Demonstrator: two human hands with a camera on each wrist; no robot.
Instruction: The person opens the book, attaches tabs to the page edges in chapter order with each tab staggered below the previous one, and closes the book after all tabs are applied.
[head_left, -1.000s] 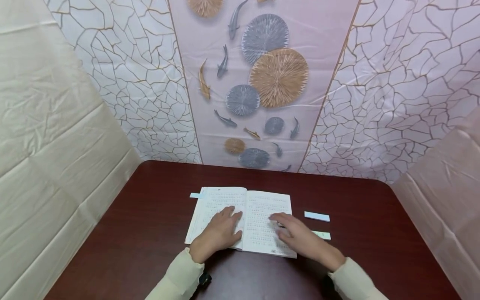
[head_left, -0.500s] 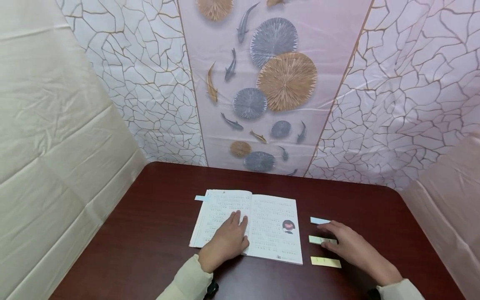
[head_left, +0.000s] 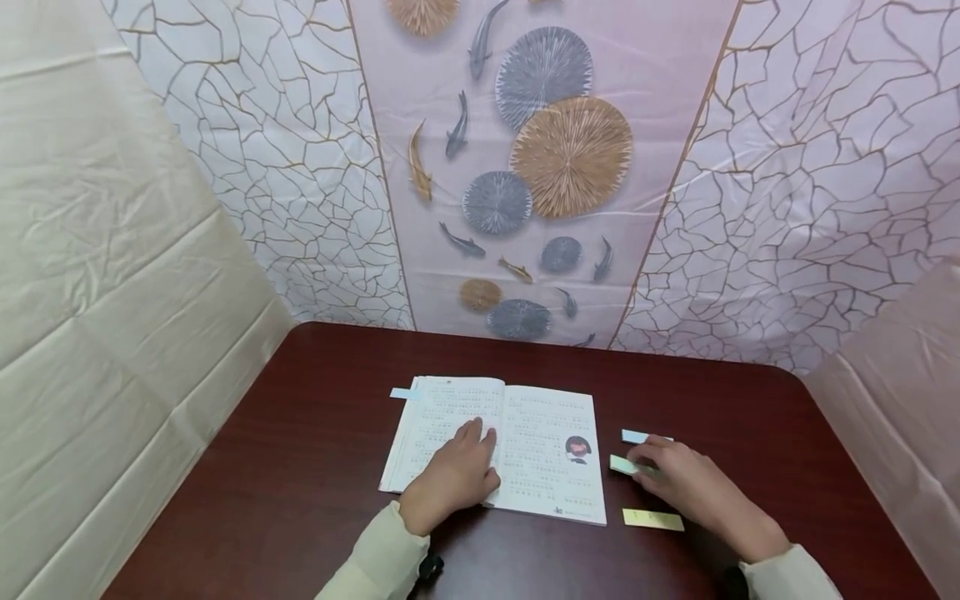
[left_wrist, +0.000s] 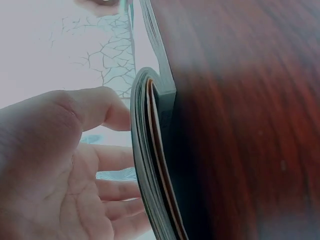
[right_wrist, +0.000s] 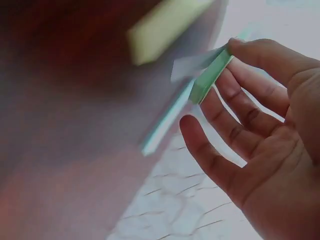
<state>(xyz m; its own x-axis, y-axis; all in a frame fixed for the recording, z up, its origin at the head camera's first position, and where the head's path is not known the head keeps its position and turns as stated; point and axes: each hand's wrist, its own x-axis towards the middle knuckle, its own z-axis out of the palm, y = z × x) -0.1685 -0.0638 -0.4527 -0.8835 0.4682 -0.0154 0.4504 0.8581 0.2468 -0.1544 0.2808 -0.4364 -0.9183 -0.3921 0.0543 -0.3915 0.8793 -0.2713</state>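
An open book (head_left: 543, 417) with printed pages lies on the table. My left hand (head_left: 452, 477) rests on its left page near the spine, fingers extended; in the left wrist view the thumb is at the book's edge (left_wrist: 152, 150). To the right of the book, my right hand (head_left: 693, 483) pinches a green sticky-note pad (right_wrist: 207, 80) between thumb and fingers. A pale flap (right_wrist: 187, 67) sticks out beside that pad. Just beyond lies a blue sticky-note pad (head_left: 634, 436), partly hidden by the fingers. A yellow sticky-note pad (head_left: 653, 519) lies nearer me.
A light-blue sticky note (head_left: 402, 392) juts from the book's left edge. The dark red-brown table (head_left: 300, 467) has patterned cloth (head_left: 315, 167) behind it and plain cloth walls (head_left: 135, 317) at the sides.
My right hand has moved from the right page to the pads and now pinches the green one, which has shifted slightly. A picture on the right page is uncovered. My left hand stays on the book.
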